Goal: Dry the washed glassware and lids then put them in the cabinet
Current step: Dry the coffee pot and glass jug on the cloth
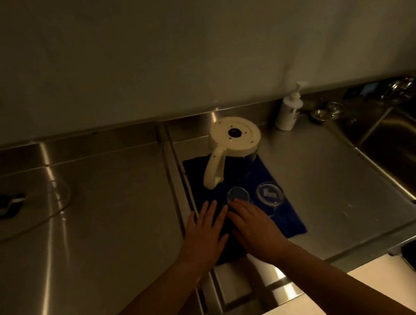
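Seeing both hands flat, fingers straight, gripping nothing: left hand [203, 230], right hand [255, 225] on blue towel [288, 222]. Drying pending; I'd grab the glass [238, 195] at right fingertips next.

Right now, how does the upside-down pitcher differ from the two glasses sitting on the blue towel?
The pitcher is much larger, with a cream base and handle, and stands at the far end of the blue towel. The glasses are small, clear and handleless, nearer the hands; the right hand reaches the left glass. All appear inverted on the towel.
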Demonstrator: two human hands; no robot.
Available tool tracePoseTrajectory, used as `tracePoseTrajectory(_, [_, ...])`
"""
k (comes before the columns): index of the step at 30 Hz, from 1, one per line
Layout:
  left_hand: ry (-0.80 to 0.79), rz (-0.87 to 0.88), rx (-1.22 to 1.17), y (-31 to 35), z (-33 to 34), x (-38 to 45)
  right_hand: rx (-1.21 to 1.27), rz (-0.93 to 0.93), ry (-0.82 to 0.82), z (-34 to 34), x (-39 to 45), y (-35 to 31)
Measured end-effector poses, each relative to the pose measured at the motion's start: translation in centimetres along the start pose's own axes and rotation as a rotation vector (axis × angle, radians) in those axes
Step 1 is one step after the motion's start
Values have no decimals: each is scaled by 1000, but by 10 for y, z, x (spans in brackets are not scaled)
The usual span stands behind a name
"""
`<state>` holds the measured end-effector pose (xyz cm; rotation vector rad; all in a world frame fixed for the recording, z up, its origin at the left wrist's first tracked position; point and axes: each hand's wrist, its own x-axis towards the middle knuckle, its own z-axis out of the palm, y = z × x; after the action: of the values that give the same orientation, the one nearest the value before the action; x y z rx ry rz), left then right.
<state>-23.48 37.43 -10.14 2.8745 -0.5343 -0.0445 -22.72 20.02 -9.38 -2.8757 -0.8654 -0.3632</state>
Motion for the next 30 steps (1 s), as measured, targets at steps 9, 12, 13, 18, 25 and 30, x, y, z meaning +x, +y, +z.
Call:
tracePoseTrajectory(9, [-24, -54, 105, 70, 9, 66, 114, -40, -59, 1, -9, 114])
tracePoseTrajectory(12, [-16, -148, 92, 82, 12, 75, 188, -83, -96, 5, -15, 143])
tracePoseTrajectory(13, [-2, -181, 97, 85, 14, 77, 193, -109, -112, 6, -16, 149])
tracePoseTrajectory(18, [-1, -231, 132, 94, 14, 77, 227, -142, -143, 6, -15, 155])
tracePoseTrajectory(25, [-17, -232, 97, 96, 8, 73, 245, -51, -273, 3, -7, 143])
tracePoseTrajectory(30, [-81, -241, 124, 97, 0, 66, 229, -12, -249, -4, -8, 130])
